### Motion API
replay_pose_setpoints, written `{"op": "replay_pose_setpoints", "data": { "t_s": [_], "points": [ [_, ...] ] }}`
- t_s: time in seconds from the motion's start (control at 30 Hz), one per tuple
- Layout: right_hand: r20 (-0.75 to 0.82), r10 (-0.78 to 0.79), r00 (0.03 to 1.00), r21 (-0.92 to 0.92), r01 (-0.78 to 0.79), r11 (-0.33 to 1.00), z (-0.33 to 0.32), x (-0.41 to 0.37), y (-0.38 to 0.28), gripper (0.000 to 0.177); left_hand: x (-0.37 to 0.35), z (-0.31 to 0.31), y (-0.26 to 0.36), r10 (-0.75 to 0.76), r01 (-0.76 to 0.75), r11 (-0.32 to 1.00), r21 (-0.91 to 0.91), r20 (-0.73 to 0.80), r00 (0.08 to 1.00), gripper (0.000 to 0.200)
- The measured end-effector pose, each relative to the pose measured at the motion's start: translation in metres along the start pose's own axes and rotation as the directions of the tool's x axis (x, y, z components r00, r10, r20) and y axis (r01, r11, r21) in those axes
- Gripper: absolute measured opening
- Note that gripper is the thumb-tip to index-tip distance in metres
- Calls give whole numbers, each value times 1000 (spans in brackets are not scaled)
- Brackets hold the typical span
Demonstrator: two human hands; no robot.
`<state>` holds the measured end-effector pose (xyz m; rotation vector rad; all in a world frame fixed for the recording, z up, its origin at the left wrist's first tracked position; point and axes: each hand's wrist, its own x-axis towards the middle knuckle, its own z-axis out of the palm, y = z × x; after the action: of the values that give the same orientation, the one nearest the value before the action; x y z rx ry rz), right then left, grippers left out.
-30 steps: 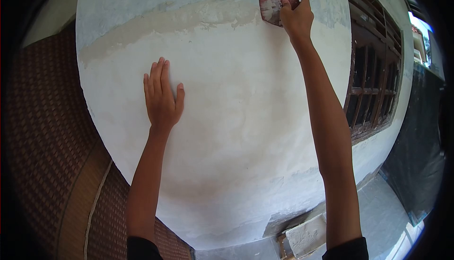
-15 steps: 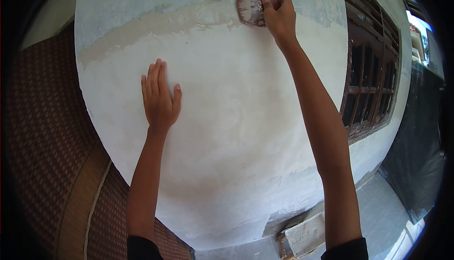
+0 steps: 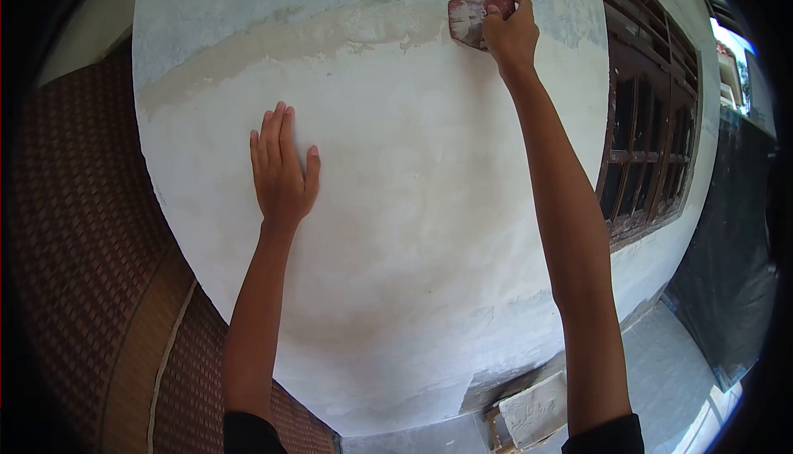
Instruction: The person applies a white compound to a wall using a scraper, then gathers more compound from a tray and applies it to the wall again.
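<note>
Here the right hand [image 3: 510, 34] is high up on the white plastered wall [image 3: 413, 223], with its fingers curled around one edge of a small flat reddish-brown sheet dusted with white [image 3: 467, 18], which looks like sandpaper. The sheet is pressed flat on the wall, right at the end of a rough grey-beige band of patching [image 3: 281, 41] that runs across the plaster. The left hand [image 3: 283, 171] holds nothing; it lies open and flat on the wall lower down, fingers close together and pointing up. I think the sheet is very light, thin and bendy, with a rough face that will not slip, so it is best held by its edge with the fingers spread on its back. It could crease or tear if it is pushed too hard. No brand, label or writing can be read on the sheet or anywhere else. A brown wooden window frame [image 3: 652, 132] is off to the right.
</note>
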<state>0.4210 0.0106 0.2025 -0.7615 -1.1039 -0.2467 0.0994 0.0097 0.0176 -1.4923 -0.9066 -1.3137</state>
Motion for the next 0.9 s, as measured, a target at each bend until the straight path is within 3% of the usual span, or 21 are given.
{"op": "replay_pose_setpoints", "data": {
  "t_s": [0.03,0.1,0.13,0.23,0.37,0.43,0.5,0.63,0.67,0.7,0.77,0.9],
  "points": [
    [0,-4,1000,6,4,1000,-2,-4,-12,37,1,0,-1,0,0,1000,5,-5,1000,62],
    [45,52,998,326,-64,943,-4,-21,-34,37,0,1,1,0,0,1000,31,-31,1000,62],
    [36,-103,994,236,92,967,13,-17,-21,37,1,1,1,3,-2,1000,29,-33,999,62],
    [135,-114,984,-14,117,993,27,-22,-16,38,0,-1,0,9,-8,999,35,-26,1000,61],
    [-20,23,1000,29,-22,999,4,-4,-6,37,1,0,2,-6,7,999,33,-19,1000,61],
    [-80,42,996,259,-20,966,6,-2,-8,37,-1,0,1,-21,22,999,39,-16,1000,61],
    [18,-74,997,232,68,970,17,-10,-11,38,0,2,0,-6,6,1000,2,-11,1000,63],
    [87,37,995,-2,-37,999,15,-14,-8,42,0,-1,0,9,-8,999,38,-27,1000,61],
    [58,7,998,-10,-6,1000,5,-13,-13,41,0,0,1,5,-4,999,38,-22,1000,61],
    [53,128,990,105,-133,986,-5,-13,-16,38,1,0,1,1,0,999,39,-20,1000,61],
    [-2,65,998,307,-61,950,-8,-19,-23,37,1,0,1,-5,6,999,40,-25,1000,61],
    [157,-119,980,95,105,990,21,-25,-14,38,1,-2,2,9,-8,1000,24,-31,999,61]
  ]
}}
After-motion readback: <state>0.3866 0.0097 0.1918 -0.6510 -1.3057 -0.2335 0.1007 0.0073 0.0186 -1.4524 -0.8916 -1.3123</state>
